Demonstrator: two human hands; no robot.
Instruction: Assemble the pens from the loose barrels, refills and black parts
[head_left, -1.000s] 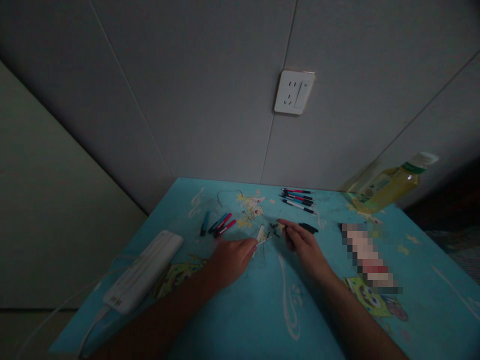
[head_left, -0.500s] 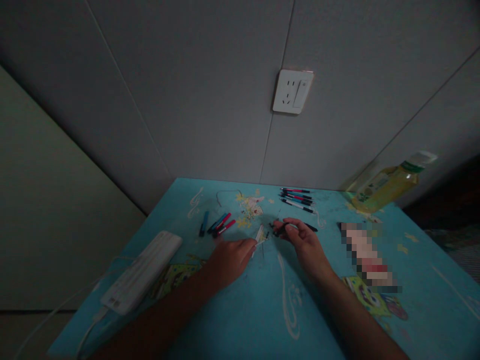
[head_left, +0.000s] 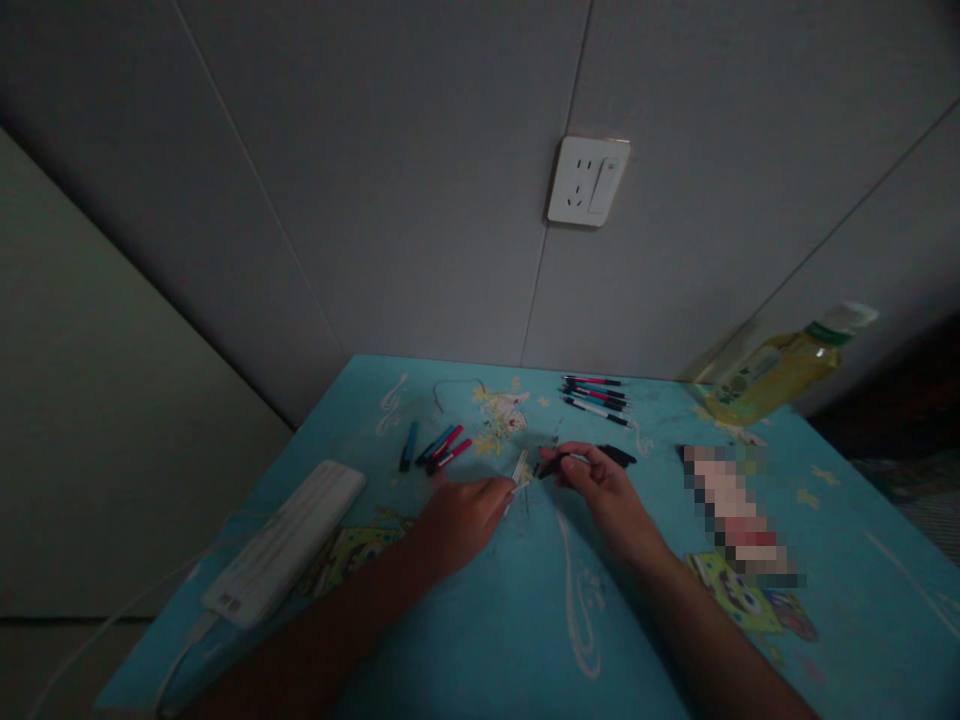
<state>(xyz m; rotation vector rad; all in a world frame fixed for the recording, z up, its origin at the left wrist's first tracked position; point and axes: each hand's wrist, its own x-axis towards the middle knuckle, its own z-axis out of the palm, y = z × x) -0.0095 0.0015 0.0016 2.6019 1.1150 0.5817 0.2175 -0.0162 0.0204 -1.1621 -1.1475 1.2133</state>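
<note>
My left hand [head_left: 466, 515] is closed on a thin white pen refill [head_left: 520, 487], which points right from the fingertips. Just beyond those fingers, more white refills [head_left: 520, 462] show; whether they lie on the table or are also gripped is unclear. My right hand [head_left: 600, 483] pinches a small black pen part [head_left: 553, 466], its end close to the refill's tip. I cannot tell whether the two touch. Behind the right fingers lies another black pen piece [head_left: 617, 455]. Left of centre are several blue and red pen barrels [head_left: 447, 446].
Several pens [head_left: 595, 393] lie in a group near the wall. A yellow-filled bottle [head_left: 780, 375] stands at the back right, with a blurred-out flat item [head_left: 739, 515] nearer. A white power strip [head_left: 285, 540] with a cord lies along the left of the blue patterned tablecloth [head_left: 480, 640].
The black part in my right hand has turned to point left and down at the refill's tip, and the right fingers have shifted slightly. My left hand has hardly moved.
</note>
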